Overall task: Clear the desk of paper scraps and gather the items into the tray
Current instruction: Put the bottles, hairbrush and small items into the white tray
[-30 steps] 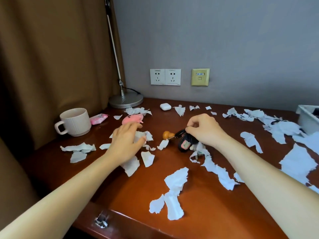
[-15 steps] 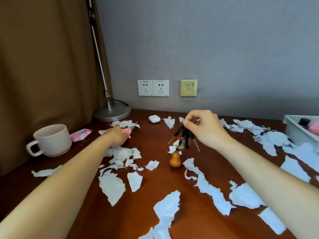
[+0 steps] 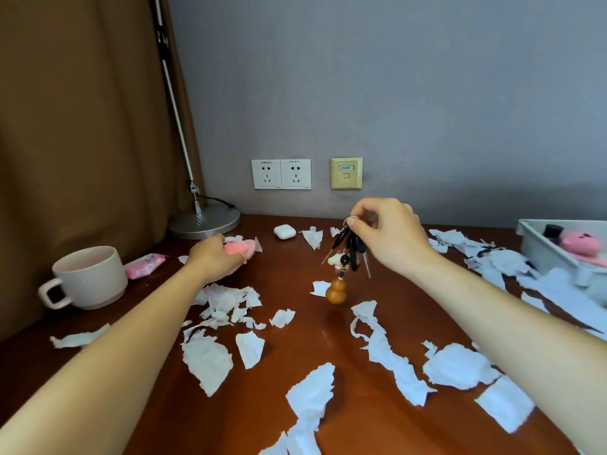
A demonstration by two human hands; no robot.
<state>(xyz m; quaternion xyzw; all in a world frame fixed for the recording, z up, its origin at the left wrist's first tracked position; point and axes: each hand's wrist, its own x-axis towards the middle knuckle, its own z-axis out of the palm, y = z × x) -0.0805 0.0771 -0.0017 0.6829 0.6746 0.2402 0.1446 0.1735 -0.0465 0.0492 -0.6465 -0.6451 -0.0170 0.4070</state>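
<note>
Wooden tabletop [image 3: 323, 336] carries a grey tray [image 3: 542, 251] and torn paper scraps [image 3: 207, 359], light and flimsy. Left of the tray, right hand [image 3: 391, 238] fingers pinch a dangling key bunch [image 3: 349, 251] by its ring, likely the surest hold; farther left, left hand [image 3: 213, 257] fingers curl round a pink object [image 3: 243, 249].

Grey wall [image 3: 427, 93] (two sockets [image 3: 281, 174]) beside brown curtain [image 3: 82, 126].

The brown desk [image 3: 312, 339] carries paper scraps [image 3: 207, 359], a mug [image 3: 88, 277], lamp [image 3: 205, 220], earbud case [image 3: 284, 231] and tray [image 3: 542, 254].
</note>
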